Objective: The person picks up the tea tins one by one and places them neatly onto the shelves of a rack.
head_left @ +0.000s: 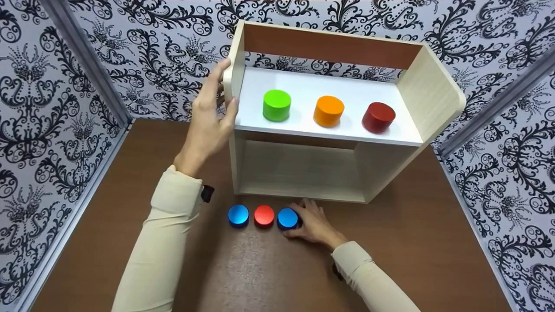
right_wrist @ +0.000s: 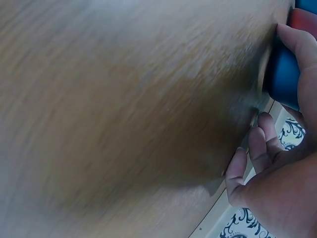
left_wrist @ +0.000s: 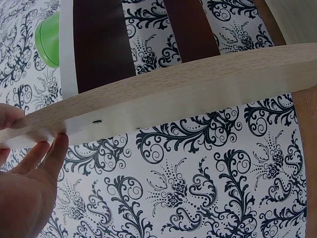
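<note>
My left hand (head_left: pixel 208 121) grips the left side panel (head_left: pixel 236 65) of a light wooden shelf unit, thumb at the front edge and fingers on the outer face. On the brown table, my right hand (head_left: pixel 314 223) holds a blue cylindrical container (head_left: pixel 287 218) between thumb and fingers. Left of it stand a red container (head_left: pixel 264 216) and a second blue container (head_left: pixel 238 215), making a row in front of the unit. A green container (head_left: pixel 276 105), an orange container (head_left: pixel 328 111) and a dark red container (head_left: pixel 378 117) stand spaced along the white upper shelf (head_left: pixel 299 132).
Below the white shelf is a lower compartment (head_left: pixel 299 169) with a pale wooden floor. A brown back rail (head_left: pixel 329 45) crosses the top of the unit. Patterned black-and-white panels (head_left: pixel 160 56) enclose the brown table (head_left: pixel 243 268) at the back and sides.
</note>
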{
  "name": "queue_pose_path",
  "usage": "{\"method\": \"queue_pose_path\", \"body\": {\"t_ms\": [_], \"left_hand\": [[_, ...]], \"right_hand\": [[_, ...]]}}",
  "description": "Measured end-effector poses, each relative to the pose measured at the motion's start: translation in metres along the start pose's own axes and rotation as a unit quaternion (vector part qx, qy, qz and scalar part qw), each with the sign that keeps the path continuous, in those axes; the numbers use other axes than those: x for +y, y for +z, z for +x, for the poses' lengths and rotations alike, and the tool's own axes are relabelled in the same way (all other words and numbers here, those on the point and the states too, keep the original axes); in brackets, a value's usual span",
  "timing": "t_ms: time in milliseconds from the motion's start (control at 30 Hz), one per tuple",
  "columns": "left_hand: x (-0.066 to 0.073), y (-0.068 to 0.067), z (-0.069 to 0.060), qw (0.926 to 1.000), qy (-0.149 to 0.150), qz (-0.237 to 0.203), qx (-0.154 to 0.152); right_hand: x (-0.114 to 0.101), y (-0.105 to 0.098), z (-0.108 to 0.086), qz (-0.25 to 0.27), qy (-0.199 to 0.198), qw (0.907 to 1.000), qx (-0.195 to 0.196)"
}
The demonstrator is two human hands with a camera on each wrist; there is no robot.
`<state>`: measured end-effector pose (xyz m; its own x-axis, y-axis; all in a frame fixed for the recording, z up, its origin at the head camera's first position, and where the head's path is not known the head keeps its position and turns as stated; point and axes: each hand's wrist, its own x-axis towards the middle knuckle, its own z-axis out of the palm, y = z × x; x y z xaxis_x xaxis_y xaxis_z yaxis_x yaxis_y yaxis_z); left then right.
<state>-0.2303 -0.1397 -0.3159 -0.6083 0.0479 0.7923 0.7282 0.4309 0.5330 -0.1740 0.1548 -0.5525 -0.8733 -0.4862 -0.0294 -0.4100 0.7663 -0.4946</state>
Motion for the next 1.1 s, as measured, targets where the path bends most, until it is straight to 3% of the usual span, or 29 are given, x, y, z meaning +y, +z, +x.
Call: {"method": "queue_pose_path", "body": {"t_ms": [367, 533, 867, 1100], "left_hand": [[-0.001, -0.001, -0.001, 1.0, -0.005, -0.006, -0.002], [-0.001, 0.0, -0.001, 0.9999, -0.007, -0.015, -0.004], [-0.001, 0.0, -0.001, 0.9998, -0.006, -0.016, -0.003], [0.0, 0.0, -0.001, 0.9996, -0.004, -0.027, -0.005]], "right_hand": [[-0.001, -0.004, 0.0, 0.036, 0.003, 0.9993, -0.002], [0.001, -0.012, 0.006, 0.061, -0.001, 0.9979, 0.021], [-0.008, -0.024, 0.033, 0.073, 0.015, 0.996, 0.05], [-0.013, -0.026, 0.058, 0.063, -0.015, 0.9947, 0.079]]}}
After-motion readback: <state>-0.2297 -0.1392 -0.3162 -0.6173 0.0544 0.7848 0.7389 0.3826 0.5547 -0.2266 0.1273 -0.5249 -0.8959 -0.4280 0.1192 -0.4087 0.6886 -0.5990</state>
